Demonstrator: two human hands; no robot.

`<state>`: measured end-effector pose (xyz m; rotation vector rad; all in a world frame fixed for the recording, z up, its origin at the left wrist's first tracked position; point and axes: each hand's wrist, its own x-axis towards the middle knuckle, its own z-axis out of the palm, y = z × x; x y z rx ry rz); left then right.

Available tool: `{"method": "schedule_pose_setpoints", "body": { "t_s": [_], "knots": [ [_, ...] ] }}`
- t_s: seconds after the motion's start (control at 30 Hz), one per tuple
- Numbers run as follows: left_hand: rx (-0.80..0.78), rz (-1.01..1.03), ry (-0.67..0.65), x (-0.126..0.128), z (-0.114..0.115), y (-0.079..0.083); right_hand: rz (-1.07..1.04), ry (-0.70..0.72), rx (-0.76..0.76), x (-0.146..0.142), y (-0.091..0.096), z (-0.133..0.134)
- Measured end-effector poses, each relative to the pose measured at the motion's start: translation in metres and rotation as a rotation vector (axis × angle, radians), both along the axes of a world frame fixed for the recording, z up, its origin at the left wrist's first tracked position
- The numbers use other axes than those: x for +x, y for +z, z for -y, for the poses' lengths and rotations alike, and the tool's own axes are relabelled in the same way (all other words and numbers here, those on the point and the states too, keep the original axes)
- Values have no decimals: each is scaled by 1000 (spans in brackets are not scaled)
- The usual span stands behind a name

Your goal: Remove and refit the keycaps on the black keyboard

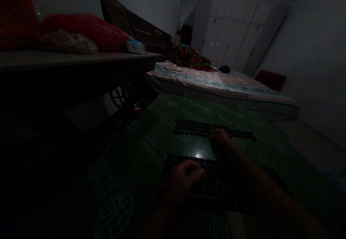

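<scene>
Two bare hands over a green bench (144,129), dim light. Left hand (183,176): near side, above the left part of a dark keyboard (213,187), thumb and forefinger drawn together; cannot tell if anything is pinched between them, or if it touches the keyboard. Right hand (221,138): reached farther out, fingers curled in at rows of small dark keycaps (190,128); cannot tell whether it grips one. Keycaps lie on the bench just beyond the keyboard, rows running left to right, extending both sides of the right hand. Keyboard's right part is mostly lost in shadow and behind the right forearm. Bench top printed with pale globe marks and lettering. Far: bed (232,87) with striped cover, bundled patterned blanket (190,57) on it; pale wardrobe (232,33) behind. Far left: raised surface (81,59) carrying red bag (89,30) and small box (135,47); spoked wheel (118,97) below.
</scene>
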<state>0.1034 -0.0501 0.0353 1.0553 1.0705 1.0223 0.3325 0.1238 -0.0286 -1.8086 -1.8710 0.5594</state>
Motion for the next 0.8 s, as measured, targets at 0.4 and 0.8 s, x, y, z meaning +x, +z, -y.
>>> {"method": "schedule_pose_setpoints", "body": {
  "t_s": [0.4,0.8],
  "knots": [
    [2,-36,-49,-2,-4,-5,42,-6,26,0,-3,-2],
    [-13,-63,-59,-3,-8,-9,60,0,35,-1,-2,-3]
  ]
}}
